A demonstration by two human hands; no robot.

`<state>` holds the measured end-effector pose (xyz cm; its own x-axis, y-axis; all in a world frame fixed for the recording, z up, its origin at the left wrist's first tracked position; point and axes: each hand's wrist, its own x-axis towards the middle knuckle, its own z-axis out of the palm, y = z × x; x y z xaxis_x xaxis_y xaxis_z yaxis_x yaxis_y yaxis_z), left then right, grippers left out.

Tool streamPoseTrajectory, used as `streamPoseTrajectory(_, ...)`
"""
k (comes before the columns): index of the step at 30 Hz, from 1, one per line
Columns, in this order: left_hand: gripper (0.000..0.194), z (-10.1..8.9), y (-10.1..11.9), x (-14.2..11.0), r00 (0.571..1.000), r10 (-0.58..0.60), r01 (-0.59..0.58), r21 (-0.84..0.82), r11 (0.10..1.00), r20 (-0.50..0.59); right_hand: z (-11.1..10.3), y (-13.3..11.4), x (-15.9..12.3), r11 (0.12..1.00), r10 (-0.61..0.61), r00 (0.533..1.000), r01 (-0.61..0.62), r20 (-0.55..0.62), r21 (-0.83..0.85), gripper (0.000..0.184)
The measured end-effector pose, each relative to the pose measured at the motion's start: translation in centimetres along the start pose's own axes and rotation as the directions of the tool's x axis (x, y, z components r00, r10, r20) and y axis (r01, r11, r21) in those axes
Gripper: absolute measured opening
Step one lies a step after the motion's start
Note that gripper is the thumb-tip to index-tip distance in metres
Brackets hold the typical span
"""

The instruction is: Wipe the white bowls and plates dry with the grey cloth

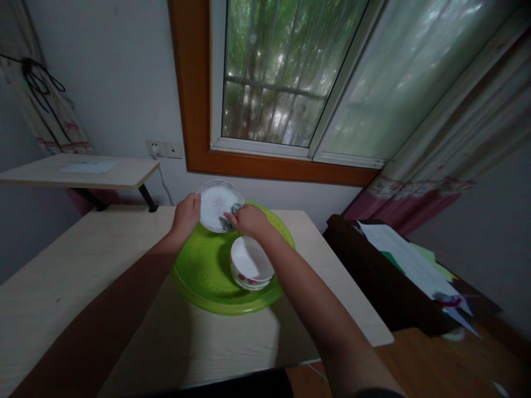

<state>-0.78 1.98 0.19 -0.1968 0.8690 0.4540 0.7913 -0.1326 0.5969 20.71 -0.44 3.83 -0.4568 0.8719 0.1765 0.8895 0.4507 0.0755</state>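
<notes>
My left hand [186, 215] is closed on the left rim of a white plate [216, 200] with a faint grey pattern. The plate is tilted up over the back of a round bright-green basin [203, 279]. A small grey-green cloth [225, 223] lies against the plate's lower right face, bunched in the fingers of my right hand [251, 220]. Below that hand, white bowls [251, 261] with red floral marks sit stacked in the basin's right half. My right forearm passes close by their rims.
The basin stands on a pale wooden table [120, 271]. A raised shelf [83, 171] with a paper on it is at the left. Behind are a wall socket [164, 148] and a window [274, 83]. Papers [409, 260] lie on dark furniture at the right.
</notes>
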Motion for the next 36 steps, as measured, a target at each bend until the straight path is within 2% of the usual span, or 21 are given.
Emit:
streamPoseTrajectory(2, 0.043, 0.0, -0.2, 0.0, 1.000, -0.011, 0.010, -0.010, 1.000, -0.014, -0.1, 0.1, -0.2, 0.992, -0.106, 0.994, 0.105, 0.022, 0.067, 0.066)
streamPoseTrajectory(5, 0.042, 0.1, -0.5, 0.1, 1.000, -0.017, 0.017, -0.049, 0.999, -0.010, 0.1, 0.3, -0.3, 0.940, -0.276, 0.961, 0.270, 0.001, 0.207, 0.055)
streamPoseTrajectory(12, 0.036, 0.5, -0.6, -0.1, 0.998, 0.014, -0.006, -0.116, 0.993, 0.061, 1.4, 0.2, 0.1, 0.786, -0.430, 0.898, 0.425, -0.096, 0.449, 0.041)
streamPoseTrajectory(15, 0.035, 0.7, -0.7, 0.0, 0.994, 0.029, -0.016, -0.123, 0.992, 0.107, 1.9, -0.3, 0.3, 0.745, -0.476, 0.867, 0.488, -0.151, 0.455, 0.042)
streamPoseTrajectory(22, 0.041, 1.3, -1.2, 0.2, 0.979, 0.120, -0.095, -0.156, 0.983, 0.163, 2.2, -1.1, 0.8, 0.757, -0.541, 0.818, 0.576, -0.198, 0.309, 0.043)
streamPoseTrajectory(25, 0.044, 1.5, -1.0, 0.1, 0.966, 0.164, -0.122, -0.206, 0.971, 0.199, 2.2, -1.0, 1.0, 0.784, -0.527, 0.821, 0.569, -0.218, 0.247, 0.041)
streamPoseTrajectory(28, 0.047, 1.5, -0.7, 0.0, 0.956, 0.184, -0.132, -0.223, 0.966, 0.229, 2.3, -0.8, 1.0, 0.827, -0.472, 0.848, 0.521, -0.242, 0.212, 0.041)
streamPoseTrajectory(33, 0.049, 1.4, -0.3, -0.2, 0.943, 0.216, -0.157, -0.235, 0.959, 0.253, 2.3, -0.3, 1.0, 0.925, -0.283, 0.919, 0.337, -0.274, 0.176, 0.042)
streamPoseTrajectory(36, 0.051, 1.2, -0.1, -0.4, 0.949, 0.203, -0.150, -0.222, 0.963, 0.241, 2.1, 0.3, 1.1, 0.969, -0.147, 0.943, 0.197, -0.297, 0.148, 0.044)
